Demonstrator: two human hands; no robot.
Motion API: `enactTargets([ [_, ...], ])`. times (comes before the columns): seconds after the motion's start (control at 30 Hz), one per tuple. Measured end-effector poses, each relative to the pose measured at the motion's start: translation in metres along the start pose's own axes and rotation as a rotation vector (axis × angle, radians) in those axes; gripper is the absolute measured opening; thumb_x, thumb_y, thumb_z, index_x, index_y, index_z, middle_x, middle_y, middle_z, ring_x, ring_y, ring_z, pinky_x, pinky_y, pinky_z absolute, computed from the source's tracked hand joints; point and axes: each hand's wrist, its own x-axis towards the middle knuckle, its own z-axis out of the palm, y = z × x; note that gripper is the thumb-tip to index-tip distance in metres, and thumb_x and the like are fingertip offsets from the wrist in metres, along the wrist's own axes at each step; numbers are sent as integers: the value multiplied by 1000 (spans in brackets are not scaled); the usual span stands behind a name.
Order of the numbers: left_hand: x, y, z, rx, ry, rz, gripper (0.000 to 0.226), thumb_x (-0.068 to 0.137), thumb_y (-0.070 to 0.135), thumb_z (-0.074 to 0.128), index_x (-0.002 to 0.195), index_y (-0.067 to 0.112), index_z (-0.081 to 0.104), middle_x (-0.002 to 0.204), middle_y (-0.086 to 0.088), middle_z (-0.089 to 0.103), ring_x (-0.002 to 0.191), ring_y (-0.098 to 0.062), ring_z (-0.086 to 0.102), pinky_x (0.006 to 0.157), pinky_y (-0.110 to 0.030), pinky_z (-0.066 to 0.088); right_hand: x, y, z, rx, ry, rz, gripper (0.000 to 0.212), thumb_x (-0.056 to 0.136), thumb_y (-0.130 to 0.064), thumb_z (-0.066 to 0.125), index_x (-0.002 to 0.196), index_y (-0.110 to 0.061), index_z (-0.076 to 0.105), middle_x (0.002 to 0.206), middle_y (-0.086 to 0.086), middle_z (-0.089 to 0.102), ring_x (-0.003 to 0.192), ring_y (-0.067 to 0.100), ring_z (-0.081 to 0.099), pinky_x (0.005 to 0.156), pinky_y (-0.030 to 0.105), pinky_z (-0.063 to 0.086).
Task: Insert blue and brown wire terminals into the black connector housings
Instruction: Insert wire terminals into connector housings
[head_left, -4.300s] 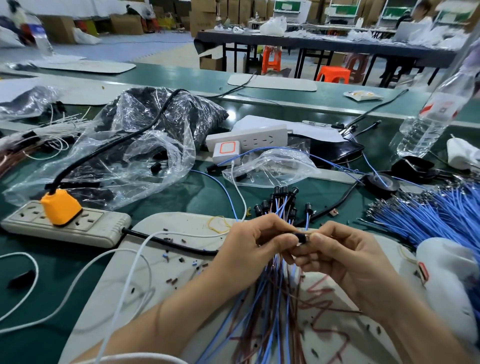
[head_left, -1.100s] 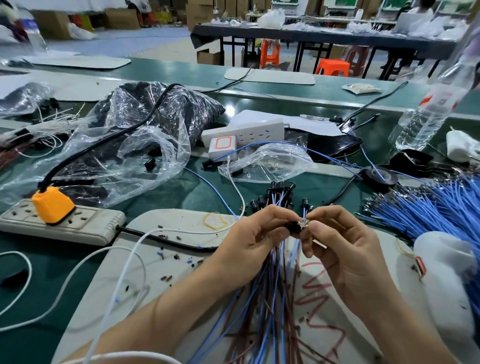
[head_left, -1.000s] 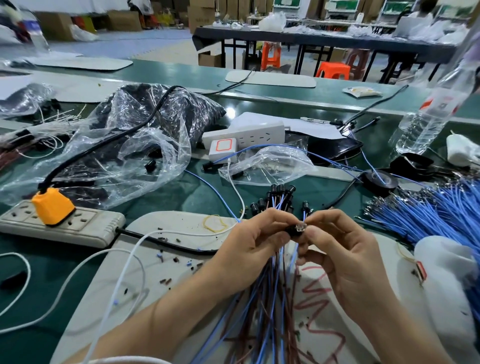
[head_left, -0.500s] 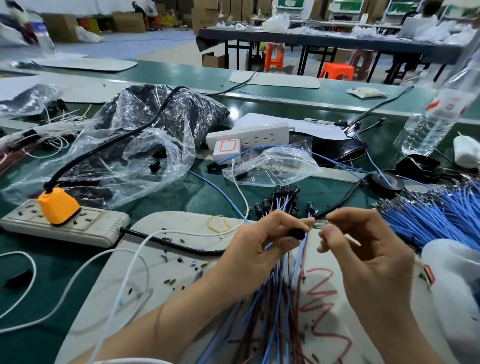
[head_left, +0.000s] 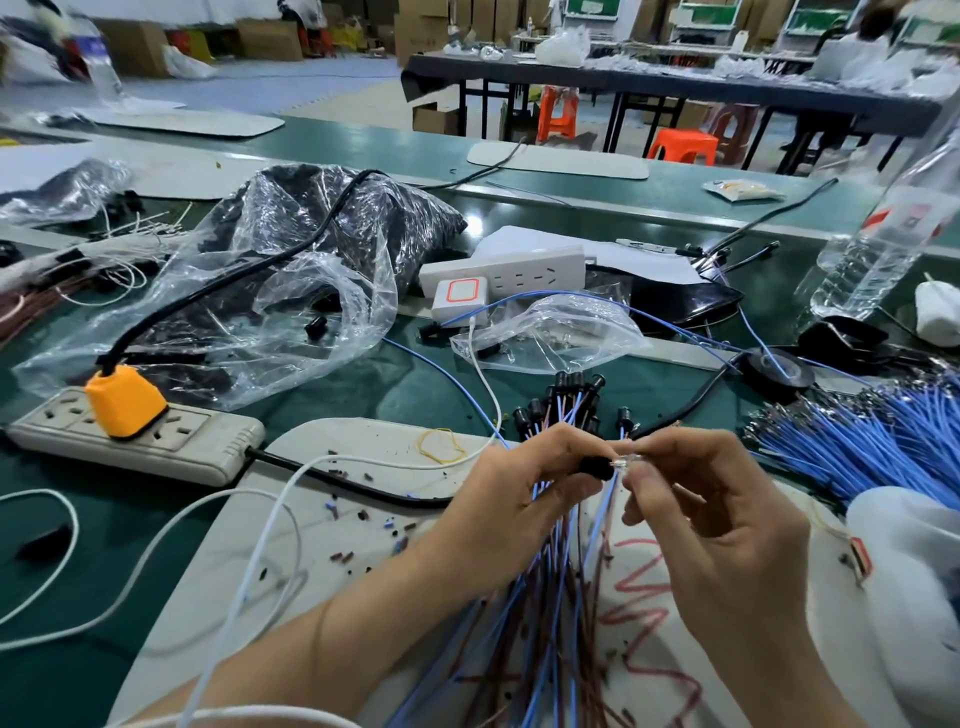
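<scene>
My left hand (head_left: 519, 504) grips a bundle of blue and brown wires (head_left: 550, 597) and pinches a small black connector housing (head_left: 596, 466) between thumb and fingers. My right hand (head_left: 711, 525) pinches a small clear shiny part (head_left: 627, 462) right at the housing's open end; whether they touch is unclear. Above the hands, several wires that end in black housings (head_left: 563, 402) fan upward from the bundle.
Loose blue wires (head_left: 883, 441) lie at the right. A grey power strip with an orange plug (head_left: 130, 431) lies at the left. A clear bag of black housings (head_left: 291, 270), a small clear bag (head_left: 545, 332), a water bottle (head_left: 883, 244) and a white cable (head_left: 260, 519) surround the white mat (head_left: 363, 519).
Half a second ago my right hand was a short way off to the right of the housing. It has come back left, and its fingertips now meet the housing held by my left hand.
</scene>
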Motion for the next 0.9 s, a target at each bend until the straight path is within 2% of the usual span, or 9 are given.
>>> enactTargets([
  [0.17,0,-2,-2,149,12,2,21,88,-4,58,103,10,63,90,11,66,85,5,62,83,-11,44,-1,6,2,-137,-39,-17,24,80,-8,69,85,-31,64,79,-15,67,68,6,66,62,16,54],
  [0.3,2,-3,-4,290,41,84,19,88,3,58,104,-1,66,80,-2,72,76,-10,67,107,-19,35,0,7,4,-238,-62,-41,35,79,-1,73,82,-34,61,79,-14,68,65,4,66,58,17,53],
  [0.37,2,-1,-6,297,24,109,23,89,7,57,108,-2,66,73,8,69,69,-11,68,106,-26,39,2,7,1,-130,-95,52,34,79,4,71,79,-29,65,75,-11,70,62,6,67,60,16,54],
  [0.43,3,0,-9,270,2,114,24,90,10,56,109,-1,67,73,11,67,68,-7,67,100,-31,46,6,7,-4,61,-133,192,24,78,3,70,75,-20,68,70,1,71,58,14,68,59,19,55],
  [0.5,3,-2,-11,245,15,105,23,90,13,57,107,1,68,76,4,71,72,-8,68,96,-26,48,9,7,-8,276,-177,354,5,73,-6,70,72,-10,70,68,14,70,56,22,67,56,24,56],
  [0.57,4,-3,-11,199,7,72,20,89,14,57,102,4,69,76,6,71,72,-10,67,93,-20,46,10,9,-12,429,-221,494,10,67,-16,71,72,-7,71,67,18,68,53,24,64,53,27,54],
  [0.63,4,-3,-10,118,-24,16,14,90,13,56,98,10,67,70,17,68,65,-13,67,89,-18,46,11,11,-13,531,-252,588,13,64,-18,71,70,-7,72,65,18,65,51,22,59,51,28,52],
  [0.73,2,-4,-10,2,-52,-64,8,89,15,55,89,15,63,67,12,67,52,-10,65,85,-12,43,12,14,-14,611,-268,656,7,67,-12,67,69,-7,72,62,17,61,49,18,56,47,27,50],
  [0.9,1,-6,-9,-12,-86,-105,19,90,13,54,85,-3,62,66,1,67,48,-8,63,96,-11,37,12,15,-13,627,-281,692,7,67,-9,64,65,-8,71,59,15,58,45,16,53,43,24,47],
])
